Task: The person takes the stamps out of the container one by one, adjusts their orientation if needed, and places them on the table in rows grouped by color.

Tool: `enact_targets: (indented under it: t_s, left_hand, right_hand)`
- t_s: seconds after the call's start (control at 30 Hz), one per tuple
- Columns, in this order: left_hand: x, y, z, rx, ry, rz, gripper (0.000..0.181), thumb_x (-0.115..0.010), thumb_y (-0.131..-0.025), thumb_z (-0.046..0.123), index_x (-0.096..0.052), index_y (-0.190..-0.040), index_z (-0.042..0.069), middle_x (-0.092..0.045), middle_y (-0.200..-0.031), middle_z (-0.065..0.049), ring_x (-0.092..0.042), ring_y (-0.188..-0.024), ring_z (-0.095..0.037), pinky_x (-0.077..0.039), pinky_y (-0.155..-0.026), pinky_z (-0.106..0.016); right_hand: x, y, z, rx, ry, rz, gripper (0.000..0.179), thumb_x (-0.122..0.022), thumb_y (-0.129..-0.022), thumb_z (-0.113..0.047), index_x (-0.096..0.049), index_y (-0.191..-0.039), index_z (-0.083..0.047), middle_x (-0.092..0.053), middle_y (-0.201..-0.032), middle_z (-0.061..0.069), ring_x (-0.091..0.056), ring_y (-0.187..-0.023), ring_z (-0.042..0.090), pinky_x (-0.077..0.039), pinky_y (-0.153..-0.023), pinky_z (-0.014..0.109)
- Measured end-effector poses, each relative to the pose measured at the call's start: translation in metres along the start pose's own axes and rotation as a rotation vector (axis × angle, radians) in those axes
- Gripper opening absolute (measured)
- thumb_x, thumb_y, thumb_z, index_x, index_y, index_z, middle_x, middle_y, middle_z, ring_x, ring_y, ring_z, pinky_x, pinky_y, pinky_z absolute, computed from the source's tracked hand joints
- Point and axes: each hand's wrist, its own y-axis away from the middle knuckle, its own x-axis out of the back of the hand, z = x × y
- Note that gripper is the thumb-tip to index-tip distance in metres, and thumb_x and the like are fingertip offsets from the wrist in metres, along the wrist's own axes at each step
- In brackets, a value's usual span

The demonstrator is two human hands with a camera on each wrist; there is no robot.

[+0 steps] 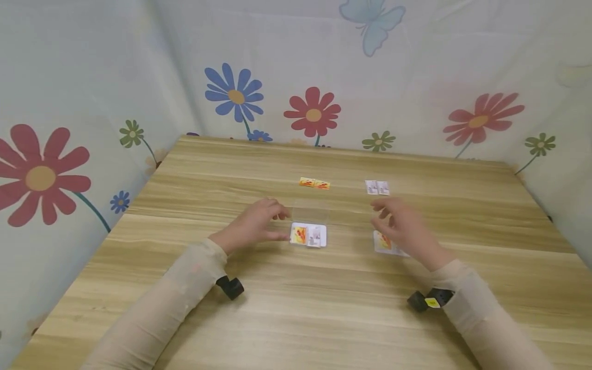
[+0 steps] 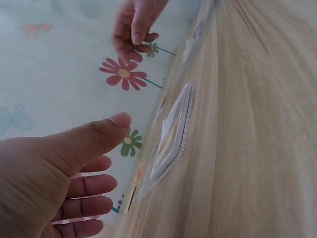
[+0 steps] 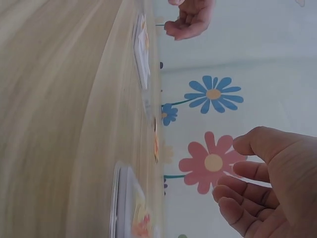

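My left hand (image 1: 254,223) hovers at the left side of a small white case (image 1: 323,235), its fingers relaxed and holding nothing. An orange picture card (image 1: 299,235) and a pale grey-printed card (image 1: 314,237) lie side by side on that case. A clear plastic flap (image 1: 311,210) spreads out behind it. My right hand (image 1: 404,228) is above a second white case (image 1: 399,252), loosely bent and with nothing in it. Part of this case is hidden under the hand, while an orange picture (image 1: 383,240) shows on its left half. In the right wrist view the fingers stand apart from the case (image 3: 124,198).
Farther back on the wooden table (image 1: 287,313) lie a pair of orange cards (image 1: 315,183) and, to their right, a pair of pale cards (image 1: 377,187). A flower-printed curtain (image 1: 277,46) hangs behind the table's far edge.
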Motion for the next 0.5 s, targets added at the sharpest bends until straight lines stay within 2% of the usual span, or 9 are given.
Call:
enact_targets:
  t_s: [0.27, 0.5]
  left_hand:
    - [-0.007, -0.006, -0.003, -0.014, -0.047, -0.039, 0.05, -0.078, -0.078, 0.04, -0.064, -0.115, 0.009, -0.066, -0.103, -0.004, -0.057, -0.096, -0.02, -0.05, -0.086, -0.036]
    - [-0.013, -0.008, -0.007, 0.0, -0.067, -0.061, 0.051, -0.077, -0.078, 0.041, -0.064, -0.115, 0.009, -0.065, -0.103, -0.004, -0.059, -0.097, -0.019, -0.049, -0.087, -0.036]
  right_hand:
    - [-0.013, -0.008, -0.01, 0.06, -0.013, -0.023, 0.03, -0.067, -0.088, -0.009, -0.062, -0.115, 0.004, -0.066, -0.106, 0.017, -0.063, -0.088, 0.024, -0.056, -0.072, 0.038]
    - [-0.026, -0.015, -0.019, 0.06, -0.029, -0.069, 0.029, -0.066, -0.088, -0.01, -0.063, -0.113, 0.002, -0.067, -0.102, 0.015, -0.064, -0.087, 0.022, -0.056, -0.073, 0.035]
